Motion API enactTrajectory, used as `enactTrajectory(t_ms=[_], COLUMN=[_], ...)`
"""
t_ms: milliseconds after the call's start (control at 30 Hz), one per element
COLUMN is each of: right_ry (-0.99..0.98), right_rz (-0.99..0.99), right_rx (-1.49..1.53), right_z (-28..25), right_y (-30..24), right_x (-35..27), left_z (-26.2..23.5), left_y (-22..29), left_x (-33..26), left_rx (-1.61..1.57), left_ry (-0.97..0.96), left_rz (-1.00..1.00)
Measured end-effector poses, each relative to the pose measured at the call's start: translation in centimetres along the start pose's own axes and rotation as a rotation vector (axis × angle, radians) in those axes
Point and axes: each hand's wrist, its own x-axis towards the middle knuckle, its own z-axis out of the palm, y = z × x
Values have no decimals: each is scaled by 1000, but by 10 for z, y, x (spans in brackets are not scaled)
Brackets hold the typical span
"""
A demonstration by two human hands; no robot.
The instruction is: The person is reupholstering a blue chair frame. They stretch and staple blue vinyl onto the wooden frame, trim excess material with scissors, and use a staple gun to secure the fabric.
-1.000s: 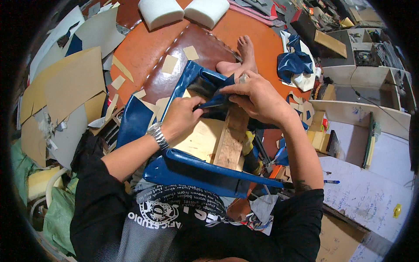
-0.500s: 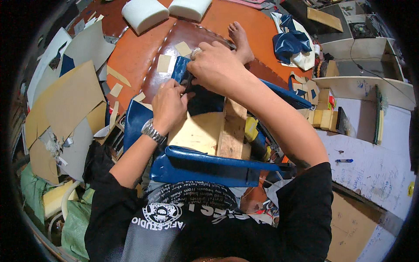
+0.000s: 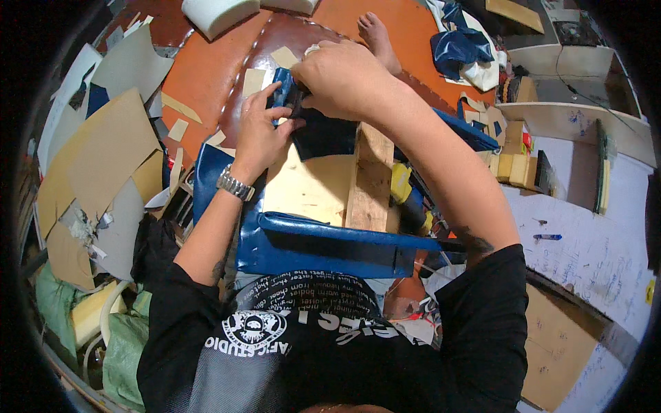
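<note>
A box-like frame with glossy blue vinyl cover (image 3: 323,248) lies in front of me, with a bare wooden bar (image 3: 370,180) and a pale panel (image 3: 303,191) inside it. My left hand (image 3: 261,134) is at its far left edge, fingers around the narrow blue strip there and thumb on the inner side. Curled over the far end of that strip is my right hand (image 3: 341,76), closed on the vinyl; its fingertips are mostly hidden. Dark material (image 3: 323,134) hangs inside the frame below the right hand.
Pale cardboard scraps (image 3: 103,158) are piled at the left. White foam blocks (image 3: 220,15) rest on the orange-brown surface ahead, near a bare foot (image 3: 379,41). Crumpled blue vinyl (image 3: 460,51) lies far right. A yellow-and-black tool (image 3: 401,182) shows beside the wooden bar.
My left hand's fingers have spread and reached farther along the blue strip. My right hand stays on the strip's far end. The whole view has shifted slightly.
</note>
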Motion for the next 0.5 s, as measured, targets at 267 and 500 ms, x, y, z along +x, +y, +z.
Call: enactTrajectory(t_ms=[267, 500], right_ry=[-26, 71], right_rz=[-8, -47], right_rx=[6, -81], right_z=[-5, 2], right_y=[0, 1], right_x=[-6, -6], left_z=[-4, -3], left_y=[5, 8], left_x=[2, 5], left_rx=[68, 21], left_ry=[-123, -99], left_rz=[-81, -173])
